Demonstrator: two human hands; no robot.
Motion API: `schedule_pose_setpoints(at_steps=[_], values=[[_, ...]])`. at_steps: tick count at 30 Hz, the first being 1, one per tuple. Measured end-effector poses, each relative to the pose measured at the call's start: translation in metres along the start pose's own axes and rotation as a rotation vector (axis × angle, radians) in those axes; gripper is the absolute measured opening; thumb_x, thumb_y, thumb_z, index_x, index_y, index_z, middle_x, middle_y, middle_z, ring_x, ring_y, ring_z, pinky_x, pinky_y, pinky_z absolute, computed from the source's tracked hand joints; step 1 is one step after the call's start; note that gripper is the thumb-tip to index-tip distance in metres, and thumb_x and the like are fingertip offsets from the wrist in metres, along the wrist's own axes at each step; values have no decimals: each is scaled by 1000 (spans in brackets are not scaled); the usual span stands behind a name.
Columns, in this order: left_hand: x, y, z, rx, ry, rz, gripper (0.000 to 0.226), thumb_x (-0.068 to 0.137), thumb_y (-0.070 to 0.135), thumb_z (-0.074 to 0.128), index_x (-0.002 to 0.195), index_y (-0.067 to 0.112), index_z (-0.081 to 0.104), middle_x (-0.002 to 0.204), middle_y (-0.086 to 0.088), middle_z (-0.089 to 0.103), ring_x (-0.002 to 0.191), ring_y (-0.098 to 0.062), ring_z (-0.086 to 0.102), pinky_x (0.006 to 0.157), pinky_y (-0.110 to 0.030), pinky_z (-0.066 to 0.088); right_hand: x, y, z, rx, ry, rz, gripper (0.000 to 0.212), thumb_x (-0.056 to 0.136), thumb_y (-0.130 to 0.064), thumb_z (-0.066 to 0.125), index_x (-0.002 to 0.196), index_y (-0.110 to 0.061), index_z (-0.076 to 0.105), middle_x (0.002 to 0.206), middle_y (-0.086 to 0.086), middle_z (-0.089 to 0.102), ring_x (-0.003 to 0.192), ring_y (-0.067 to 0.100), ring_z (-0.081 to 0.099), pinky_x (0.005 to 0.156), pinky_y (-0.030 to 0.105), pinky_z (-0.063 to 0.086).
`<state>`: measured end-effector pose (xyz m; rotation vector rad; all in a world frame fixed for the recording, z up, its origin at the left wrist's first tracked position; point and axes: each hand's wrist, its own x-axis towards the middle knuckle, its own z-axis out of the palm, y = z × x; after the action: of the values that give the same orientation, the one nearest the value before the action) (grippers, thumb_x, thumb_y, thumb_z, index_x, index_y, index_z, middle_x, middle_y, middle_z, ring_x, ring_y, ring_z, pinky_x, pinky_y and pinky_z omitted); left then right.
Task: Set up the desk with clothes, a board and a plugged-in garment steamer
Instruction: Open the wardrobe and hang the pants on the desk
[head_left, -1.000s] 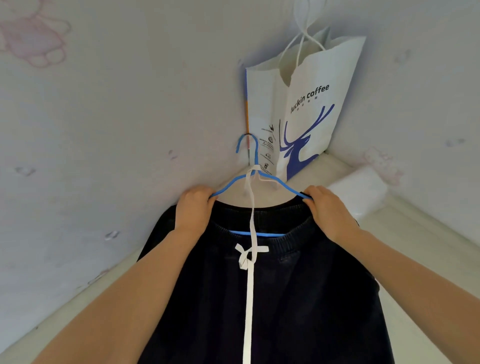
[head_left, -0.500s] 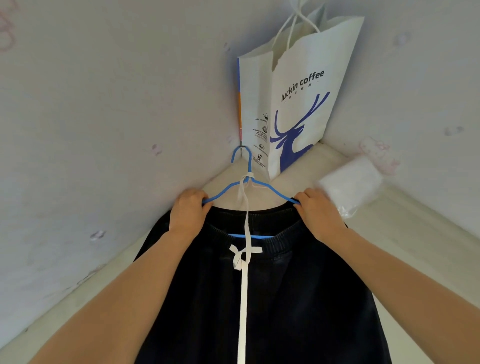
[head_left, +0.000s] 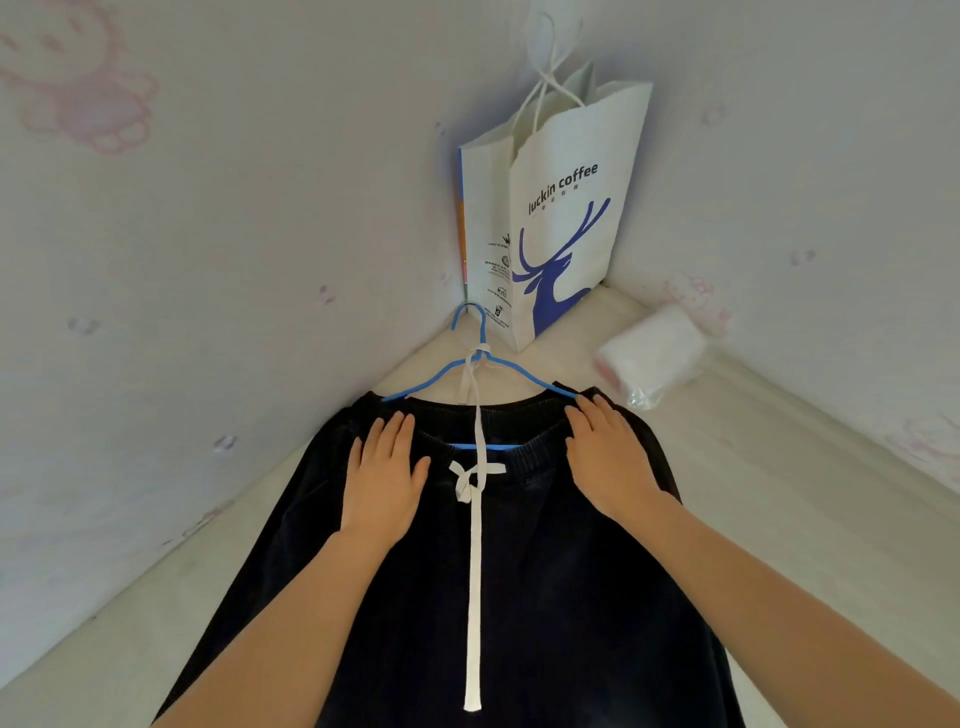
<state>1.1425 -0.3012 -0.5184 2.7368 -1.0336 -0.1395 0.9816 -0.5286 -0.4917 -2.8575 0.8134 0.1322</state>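
light: soft, even, moderately bright | shadows: faint | glare: mild | focus: sharp | edges: wide-angle bowing

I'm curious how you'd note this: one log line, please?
step: laying clothes | left hand: flat on dark garment | right hand: flat on its waistband | blue hanger: in garment, ungripped

Your left grip (head_left: 384, 483) lies flat on the dark trousers (head_left: 545, 597), fingers straight, just below the waistband. Your right grip (head_left: 608, 462) lies flat on the other side, fingertips near the end of the blue hanger (head_left: 441, 375). The hanger's hook points into the corner. A white drawstring (head_left: 474, 571) runs down between your grips. Behind, on the counter (head_left: 779, 467), a white bag (head_left: 566, 234) stands in the corner, with a wrapped roll (head_left: 649, 358) lying to its right.
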Motion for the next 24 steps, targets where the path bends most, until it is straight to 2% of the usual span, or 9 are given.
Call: schedule_pose_setpoints(at_steps=[3,6,12,17,24], values=[[-36,8,-2,43,-69,38,61,98,36,43,151,17,21,159,-4,19,147,-23,13,118,-43,17,-43,-14,2,8,-53,53,55,102,-31,32,151,-10,18,159,9,14,148,26,8,120,41,15],[-77,13,-4,16,-102,57,61,97,33,47,150,17,24,159,-3,19,147,-24,15,118,-43,17,-89,-28,8,27,-82,85,57,102,-33,32,151,-11,14,160,7,8,148,25,4,120,39,13],[-155,5,-14,10,-155,110,60,98,35,44,151,19,21,158,0,21,146,-21,18,119,-41,15,-185,-53,21,55,-109,119,55,102,-33,35,150,-10,20,158,7,21,147,25,12,119,39,16],[-222,-9,-27,54,-197,162,59,100,36,39,152,20,18,157,1,24,146,-18,18,119,-39,13,-259,-78,25,48,-123,188,55,102,-34,33,151,-12,19,158,5,22,147,23,12,120,38,16],[-320,-7,-33,-120,-243,174,54,100,38,40,149,21,27,152,3,35,144,-17,22,118,-38,17,-369,-116,38,89,-170,240,54,103,-34,28,151,-11,19,155,5,29,147,24,12,120,38,16]])
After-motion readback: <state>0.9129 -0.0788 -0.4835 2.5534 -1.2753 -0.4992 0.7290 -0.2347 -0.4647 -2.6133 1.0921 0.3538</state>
